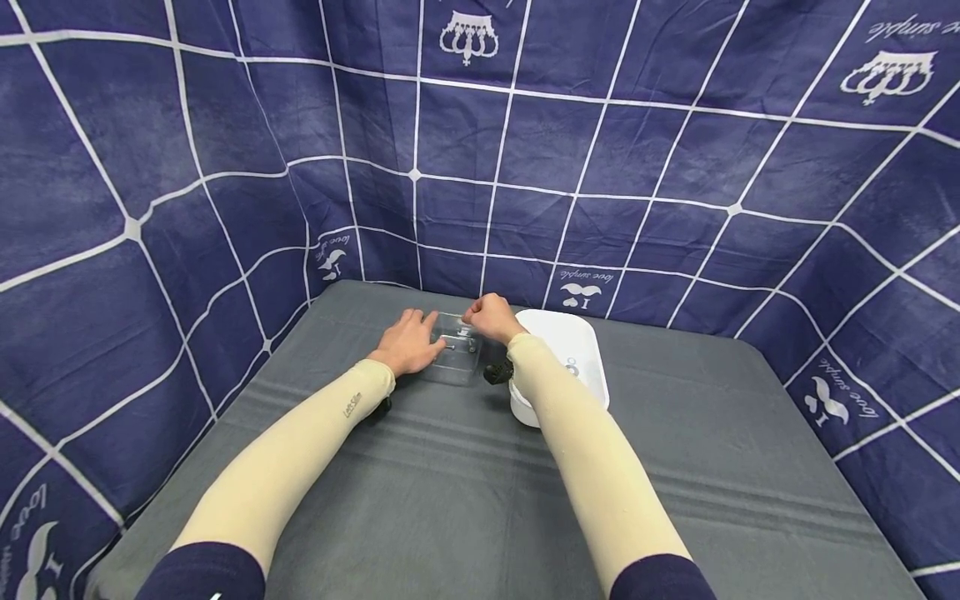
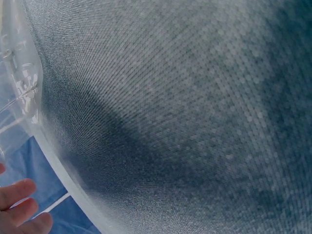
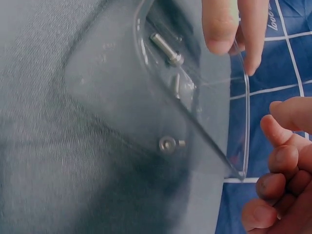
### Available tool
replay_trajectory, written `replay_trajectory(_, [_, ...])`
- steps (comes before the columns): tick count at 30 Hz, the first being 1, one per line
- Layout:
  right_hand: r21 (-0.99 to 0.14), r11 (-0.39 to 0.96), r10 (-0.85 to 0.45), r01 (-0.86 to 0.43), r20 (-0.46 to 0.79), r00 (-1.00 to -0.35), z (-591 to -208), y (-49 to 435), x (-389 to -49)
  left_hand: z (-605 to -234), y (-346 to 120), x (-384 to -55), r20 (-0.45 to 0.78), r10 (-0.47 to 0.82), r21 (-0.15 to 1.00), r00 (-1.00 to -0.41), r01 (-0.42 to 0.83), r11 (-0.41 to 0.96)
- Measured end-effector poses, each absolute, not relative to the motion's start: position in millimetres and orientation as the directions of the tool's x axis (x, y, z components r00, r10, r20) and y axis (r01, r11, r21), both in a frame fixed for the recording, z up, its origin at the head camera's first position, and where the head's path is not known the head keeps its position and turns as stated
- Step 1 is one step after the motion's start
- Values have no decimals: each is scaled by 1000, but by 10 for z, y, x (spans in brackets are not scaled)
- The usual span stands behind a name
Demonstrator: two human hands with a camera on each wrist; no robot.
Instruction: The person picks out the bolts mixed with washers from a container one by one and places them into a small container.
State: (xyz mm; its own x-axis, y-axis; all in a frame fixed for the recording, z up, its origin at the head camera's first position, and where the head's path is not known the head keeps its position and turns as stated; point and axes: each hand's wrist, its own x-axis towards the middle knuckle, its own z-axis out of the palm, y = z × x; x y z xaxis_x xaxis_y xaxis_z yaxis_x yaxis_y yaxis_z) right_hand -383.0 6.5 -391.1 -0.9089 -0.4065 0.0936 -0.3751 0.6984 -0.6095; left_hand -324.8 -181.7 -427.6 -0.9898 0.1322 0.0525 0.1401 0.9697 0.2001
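A clear plastic box (image 1: 453,373) sits on the grey cloth and holds several metal bolts (image 3: 166,48). My left hand (image 1: 409,342) grips the box at its left side, thumb and fingertips at the rim. Above the box's far right part hovers my right hand (image 1: 492,317), its fingers curled in. The right wrist view shows those curled fingers (image 3: 285,163) close to the box's corner, with nothing visible between them. One bolt (image 3: 168,144) lies apart from the others. In the left wrist view, the box wall (image 2: 29,92) shows only at the left edge.
Right beside the box stands a white tub (image 1: 592,367) with metal rings (image 1: 572,367) inside; my right forearm passes over it. A grey cloth (image 1: 450,500) covers the table. A blue curtain (image 1: 562,150) with white lines hangs behind and along both sides.
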Motion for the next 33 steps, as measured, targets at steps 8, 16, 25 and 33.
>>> replay_trajectory(8, [-626, 682, -377, -378, 141, -915, -3893, 296, -3855, -4246, -1827, -3255, 61, 148, 184, -987, 157, 970])
replay_trajectory(16, [-639, 686, -342, -348, 138, -929, -3886, 543, -3832, -4222, -1838, -3265, 42, 170, 158, -985, 174, 972])
replay_trajectory(25, [-635, 697, -318, -333, 143, -937, -3947, 753, -3863, -4202, -1817, -3283, 86, 185, 123, -979, 194, 973])
replay_trajectory(33, [-649, 690, -303, -320, 143, -942, -3997, 905, -3873, -4199, -1732, -3288, 135, 190, 127, -972, 207, 970])
